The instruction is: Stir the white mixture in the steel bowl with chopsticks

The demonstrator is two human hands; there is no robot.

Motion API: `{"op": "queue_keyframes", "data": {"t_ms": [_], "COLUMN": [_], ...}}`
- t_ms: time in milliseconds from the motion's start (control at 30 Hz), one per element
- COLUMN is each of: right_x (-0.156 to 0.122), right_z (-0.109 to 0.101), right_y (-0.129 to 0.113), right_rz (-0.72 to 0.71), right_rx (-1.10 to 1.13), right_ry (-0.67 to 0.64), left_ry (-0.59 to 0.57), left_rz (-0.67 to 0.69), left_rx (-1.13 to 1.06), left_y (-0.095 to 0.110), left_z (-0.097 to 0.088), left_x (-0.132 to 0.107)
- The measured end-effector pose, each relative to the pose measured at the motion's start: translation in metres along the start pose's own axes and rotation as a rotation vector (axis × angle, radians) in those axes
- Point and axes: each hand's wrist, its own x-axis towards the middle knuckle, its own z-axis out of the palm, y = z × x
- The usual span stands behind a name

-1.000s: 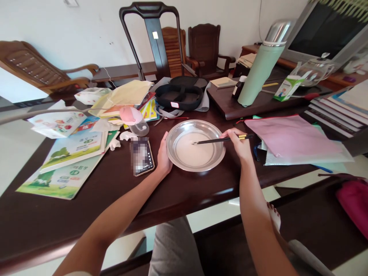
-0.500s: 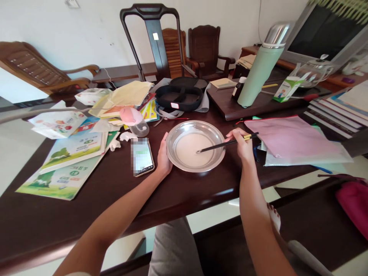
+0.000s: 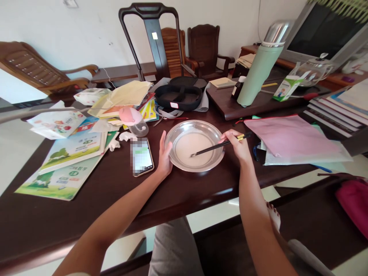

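A round shallow metal bowl stands on the dark table, with a milky white liquid in it. At its left rim is my left hand, the thumb over the edge and the fingers along the outer side. My right hand is closed on a pair of black chopsticks with gold bands, held slanting over the right rim. Their tips are together and dip into the liquid left of the bowl's middle. A phone with a lit screen lies to the left of my left hand.
Booklets, crumpled tissues and a pink-topped clear container are on the left. Behind the bowl sits an open black case. A green thermos stands back right, and a pink pouch lies on the right.
The chopstick tips have moved left through the liquid, my right hand shifting slightly left with them. My left thumb has come over the bowl's rim, apart from the fingers.
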Motion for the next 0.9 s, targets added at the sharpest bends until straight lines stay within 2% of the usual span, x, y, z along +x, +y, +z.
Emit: {"op": "queue_keyframes", "data": {"t_ms": [200,333,400,533,600,767,833,900], "right_x": [0.0024,0.0008,0.0011,0.0035,0.0033,0.0008,0.0012,0.0018], "right_z": [-0.0033,-0.0006,0.0001,-0.0034,-0.0041,0.0002,-0.0002,-0.0023], "right_y": [0.0023,-0.0001,-0.0005,0.0025,0.0029,-0.0016,-0.0014,0.0001], "right_rz": [-0.039,-0.015,-0.029,-0.043,-0.028,-0.009,-0.03,-0.036], "right_rx": [-0.015,-0.032,-0.062,-0.045,-0.012,-0.048,-0.075,-0.067], "right_ry": [0.177,0.032,0.005,0.16,0.169,-0.033,0.011,0.109], "left_ry": [0.008,0.016,0.02,0.015,0.01,0.019,0.023,0.021], "left_rz": [0.012,0.027,0.032,0.036,0.04,0.035,0.029,0.027], "left_rx": [0.026,0.033,0.031,0.036,0.041,0.032,0.03,0.036], "left_y": [-0.0048,-0.0066,-0.0072,-0.0076,-0.0077,-0.0078,-0.007,-0.0057], "left_z": [-0.0044,-0.0051,-0.0049,-0.005,-0.0057,-0.0065,-0.006,-0.0052], "left_x": [0.0045,0.0065,0.007,0.0072,0.0073,0.0073,0.007,0.0067]}}
